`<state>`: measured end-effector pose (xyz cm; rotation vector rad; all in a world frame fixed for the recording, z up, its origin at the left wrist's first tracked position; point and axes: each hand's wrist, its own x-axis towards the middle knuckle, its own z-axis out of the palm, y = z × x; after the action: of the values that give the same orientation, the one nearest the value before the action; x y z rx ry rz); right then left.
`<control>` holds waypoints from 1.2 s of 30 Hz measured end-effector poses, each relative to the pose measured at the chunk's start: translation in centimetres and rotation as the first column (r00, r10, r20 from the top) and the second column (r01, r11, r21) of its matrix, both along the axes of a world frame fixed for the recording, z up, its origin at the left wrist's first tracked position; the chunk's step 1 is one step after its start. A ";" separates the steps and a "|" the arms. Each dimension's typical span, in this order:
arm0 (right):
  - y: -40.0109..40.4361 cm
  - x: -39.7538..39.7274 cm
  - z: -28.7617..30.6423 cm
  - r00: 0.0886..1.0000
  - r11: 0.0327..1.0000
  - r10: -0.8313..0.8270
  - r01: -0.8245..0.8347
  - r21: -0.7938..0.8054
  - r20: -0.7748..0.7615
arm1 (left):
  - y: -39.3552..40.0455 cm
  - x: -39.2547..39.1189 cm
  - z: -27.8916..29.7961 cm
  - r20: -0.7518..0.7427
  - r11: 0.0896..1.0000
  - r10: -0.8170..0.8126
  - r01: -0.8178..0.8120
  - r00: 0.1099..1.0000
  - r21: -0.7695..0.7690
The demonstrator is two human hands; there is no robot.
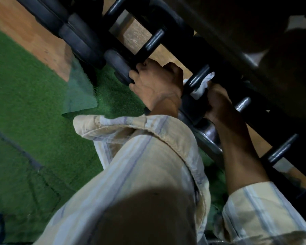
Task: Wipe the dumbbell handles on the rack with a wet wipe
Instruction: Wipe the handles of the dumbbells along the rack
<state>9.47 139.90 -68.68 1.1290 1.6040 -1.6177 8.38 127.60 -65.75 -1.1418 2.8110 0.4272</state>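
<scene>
Centrally, the right hand (217, 101) closes round a crumpled white wet wipe (202, 85) and presses it against a dark dumbbell handle (198, 77) on the low tier of the rack (265, 110). Its fingers wrap under the bar, so how much of the wipe encircles the metal cannot be told. The left hand (155, 82), emerging from a pale striped sleeve (131, 156), curls over the end of a neighbouring dumbbell head (116, 65) and carries nothing loose; it appears to steady the weight or brace the body, though motion blur makes this uncertain.

Step in hand, as judged: wiping one handle midway along the row. The next move calls for drawing the wipe along the length of the bar and turning it round the shaft, then shifting to an adjacent handle while the other hand keeps the dumbbell from rolling.

Outward from the hands, the handles read as short, smooth, dark grey bars with a dull sheen. One (154, 41) lies up and to the left, and two (243, 104) (283, 147) lie down and to the right, each spanning the gap between black rack rails. The wipe looks bunched and limp, showing white on both sides of the gripped bar. Green artificial turf (34, 103) and a strip of wooden floor (25, 32) lie below the rack.
</scene>
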 end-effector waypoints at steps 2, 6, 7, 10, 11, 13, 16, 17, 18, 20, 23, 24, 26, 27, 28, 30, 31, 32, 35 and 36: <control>0.0 0.3 -0.4 0.992 0.988 0.121 -0.124 0.088 0.040 | -0.1 0.0 -0.3 -0.007 1.000 -0.005 0.005 1.000 -0.007; 0.2 0.8 0.1 0.853 0.821 0.518 -0.479 0.311 -0.054 | 0.0 0.0 -0.2 0.000 1.000 -0.006 0.006 1.000 -0.006; 0.3 0.8 0.6 0.814 0.773 0.577 -0.518 0.367 -0.067 | 0.0 0.0 -0.2 0.002 1.000 -0.015 0.015 1.000 -0.003; 0.4 0.3 1.7 0.742 0.640 0.667 -0.518 0.568 -0.075 | 0.0 -0.1 -0.2 0.001 1.000 -0.027 0.027 1.000 -0.011; 0.1 0.0 2.1 0.728 0.602 0.682 -0.509 0.615 -0.066 | -0.1 -0.1 -0.4 -0.003 0.999 -0.031 0.031 1.000 -0.020; -0.3 -0.2 2.7 0.757 0.628 0.648 -0.470 0.621 -0.083 | -0.2 -0.1 -0.5 -0.007 0.999 -0.029 0.029 1.000 -0.032; -1.0 -0.6 3.1 0.808 0.745 0.545 -0.344 0.572 -0.224 | -0.2 -0.1 -0.8 -0.009 0.999 -0.026 0.025 1.000 -0.037; -1.3 -0.7 3.1 0.826 0.791 0.492 -0.293 0.537 -0.274 | -0.2 -0.1 -0.9 -0.010 0.999 -0.028 0.028 1.000 -0.044; -1.5 -0.7 3.1 0.847 0.833 0.431 -0.241 0.498 -0.311 | -0.3 -0.1 -1.0 -0.012 0.999 -0.031 0.030 0.999 -0.043; -1.8 -0.8 3.2 0.879 0.886 0.316 -0.138 0.444 -0.358 | -0.3 -0.1 -0.9 -0.016 0.999 -0.044 0.044 0.999 -0.030; -2.2 -0.7 3.6 0.878 0.912 0.240 -0.059 0.405 -0.414 | -0.2 0.1 -0.6 -0.014 0.996 -0.084 0.084 0.996 -0.016; -2.3 -0.6 3.8 0.879 0.926 0.217 -0.048 0.375 -0.424 | -0.3 0.1 -0.5 -0.017 0.995 -0.096 0.096 0.995 -0.007; -2.6 -0.6 4.6 0.891 0.945 0.185 -0.047 0.323 -0.414 | -0.3 0.3 -0.1 -0.017 0.993 -0.119 0.119 0.993 0.012; -2.9 -0.6 5.0 0.895 0.955 0.166 -0.041 0.295 -0.414 | -0.3 0.3 0.1 -0.010 0.992 -0.128 0.128 0.992 0.021; -3.0 -0.7 5.1 0.895 0.964 0.142 -0.027 0.266 -0.422 | -0.3 0.4 0.4 0.002 0.990 -0.135 0.135 0.991 0.030; -3.6 -0.9 5.8 0.884 0.977 0.102 -0.003 0.214 -0.456 | -0.6 0.4 0.7 0.032 0.984 -0.174 0.172 0.984 0.040; -4.0 -1.1 6.1 0.877 0.981 0.088 0.007 0.195 -0.473 | -1.0 0.3 0.9 0.045 0.973 -0.230 0.229 0.972 0.029; -4.4 -1.3 6.3 0.872 0.983 0.081 0.011 0.184 -0.483 | -1.6 0.2 1.2 0.063 0.949 -0.316 0.315 0.947 0.015; -5.8 -1.9 6.6 0.872 0.987 0.069 0.011 0.161 -0.485 | -4.9 -0.9 2.1 0.082 0.827 -0.552 0.557 0.830 -0.078; -6.4 -2.2 6.5 0.871 0.987 0.076 0.006 0.163 -0.486 | -6.3 -1.4 2.3 0.074 0.815 -0.561 0.565 0.825 -0.124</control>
<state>7.30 133.50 -62.14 0.7862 2.0948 -1.8826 7.02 121.32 -63.47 -0.2676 2.9910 0.1522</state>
